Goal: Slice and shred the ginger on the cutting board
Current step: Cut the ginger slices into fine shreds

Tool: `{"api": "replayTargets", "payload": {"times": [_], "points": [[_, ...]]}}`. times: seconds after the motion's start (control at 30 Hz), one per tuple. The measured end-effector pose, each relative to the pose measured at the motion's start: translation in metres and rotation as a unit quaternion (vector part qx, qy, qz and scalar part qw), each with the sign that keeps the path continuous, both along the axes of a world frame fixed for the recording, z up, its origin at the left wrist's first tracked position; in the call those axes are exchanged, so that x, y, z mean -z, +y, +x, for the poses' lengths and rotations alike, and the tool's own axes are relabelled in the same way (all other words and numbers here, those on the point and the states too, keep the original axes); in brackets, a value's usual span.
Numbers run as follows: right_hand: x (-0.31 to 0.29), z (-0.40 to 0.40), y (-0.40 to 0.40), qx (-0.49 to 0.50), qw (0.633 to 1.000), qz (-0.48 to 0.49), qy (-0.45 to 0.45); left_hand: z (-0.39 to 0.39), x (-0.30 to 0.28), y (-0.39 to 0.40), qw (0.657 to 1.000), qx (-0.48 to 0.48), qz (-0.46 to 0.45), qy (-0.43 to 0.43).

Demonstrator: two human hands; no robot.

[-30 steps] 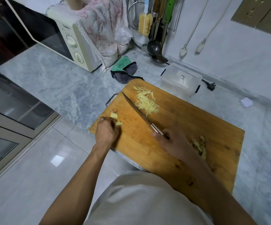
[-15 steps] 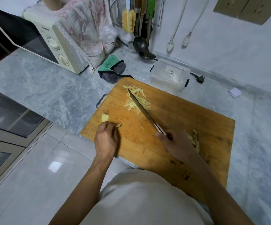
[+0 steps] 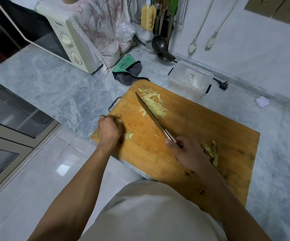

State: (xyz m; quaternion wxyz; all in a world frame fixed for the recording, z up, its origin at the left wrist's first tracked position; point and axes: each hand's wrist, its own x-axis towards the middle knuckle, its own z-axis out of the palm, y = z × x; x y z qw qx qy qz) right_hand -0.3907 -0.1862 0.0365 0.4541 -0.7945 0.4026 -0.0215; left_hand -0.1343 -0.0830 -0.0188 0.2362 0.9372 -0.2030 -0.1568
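Note:
A wooden cutting board (image 3: 201, 129) lies on the marble counter. A heap of shredded ginger (image 3: 153, 103) sits at its far left corner. My right hand (image 3: 187, 152) is closed on the handle of a knife (image 3: 149, 113), whose blade lies flat along the left side of the shreds. My left hand (image 3: 109, 129) rests curled on the board's left edge with a ginger piece (image 3: 119, 121) just showing under the fingers. Another small ginger piece (image 3: 130, 135) lies loose to the right of that hand. Ginger peelings (image 3: 211, 152) lie behind my right hand.
A clear lidded plastic box (image 3: 190, 80) stands just beyond the board. A green and grey cloth (image 3: 127, 69) lies by a cream microwave (image 3: 67, 44). Ladles and utensils (image 3: 160, 40) hang at the wall. A plug (image 3: 223, 85) and a white paper scrap (image 3: 262, 101) lie on the counter.
The knife swung from the bare board over to the edge of the shred heap. My left hand slid toward the board's left edge, covering one ginger piece and leaving another loose beside it.

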Motion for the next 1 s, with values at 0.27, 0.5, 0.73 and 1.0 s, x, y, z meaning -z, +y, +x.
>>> {"api": "replayTargets", "payload": {"times": [0.27,0.5,0.73,1.0], "points": [[-0.005,-0.015,-0.005,0.036,0.999,-0.015,0.005,-0.017,-0.019,-0.013,0.985,0.095,-0.102,0.098],[-0.011,-0.033,-0.011,0.047,0.998,-0.038,0.008,-0.088,-0.001,-0.019,0.950,0.087,-0.165,0.248],[-0.007,-0.041,-0.007,0.060,0.997,-0.049,-0.001,-0.097,0.004,-0.019,0.918,-0.098,-0.189,0.336],[-0.004,-0.038,-0.002,0.055,0.998,-0.039,0.004,-0.102,0.002,-0.010,0.983,0.027,-0.120,0.134]]}}
